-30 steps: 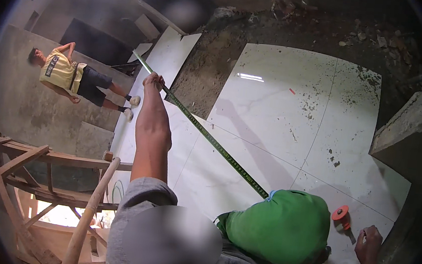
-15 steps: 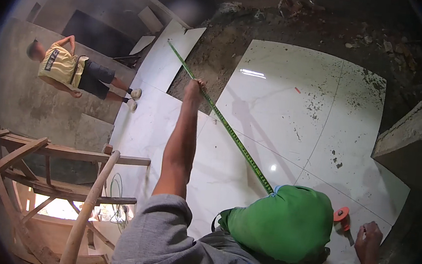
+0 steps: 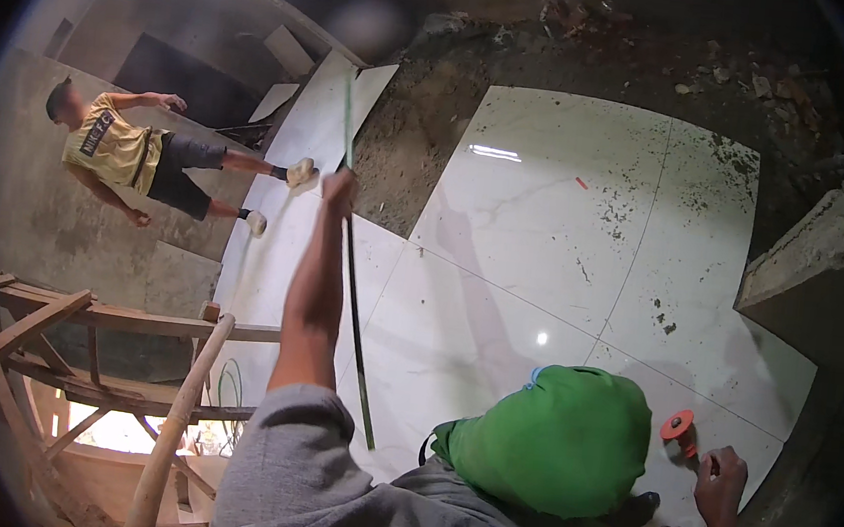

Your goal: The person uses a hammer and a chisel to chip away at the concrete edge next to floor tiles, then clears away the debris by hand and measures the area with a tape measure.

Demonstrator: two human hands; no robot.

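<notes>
From the head view, my landmark's the green cap point(image 3: 547, 435), soft rounded cloth on a co-worker's bowed head. Up-left of it I've a grey-sleeved arm w/ the left hand point(image 3: 339, 191) closed round the tape measure point(image 3: 359, 348), a thin flexible strip, pale green above the fist, dark & near edge-on below, its lower end left of the cap. R of the cap, a second hand point(image 3: 722, 472) w/ bent fingers; can't tell whose, or if it grips anything. Btwn that hand & the cap: an orange disc-shaped tool point(image 3: 678, 423), hard & smooth. Glossy white marbled tiles point(image 3: 525, 232) spread above the cap, straight thin joints, gritty dark specks up-right. Edges: tiling stops up-left of the cap at a rough brown soil gap point(image 3: 418, 133), right by the tape; far up-right there's a jagged concrete slab point(image 3: 816, 233). Far L of the cap, a timber frame point(image 3: 177, 423), round pole plus sawn planks, crowds the sleeve side. Up-left beyond the tape, a person in a yellow shirt point(image 3: 116, 146) stands w/ shoes on tile. Most open room: flat tile btwn tape & cap, & directly above the cap.
</notes>
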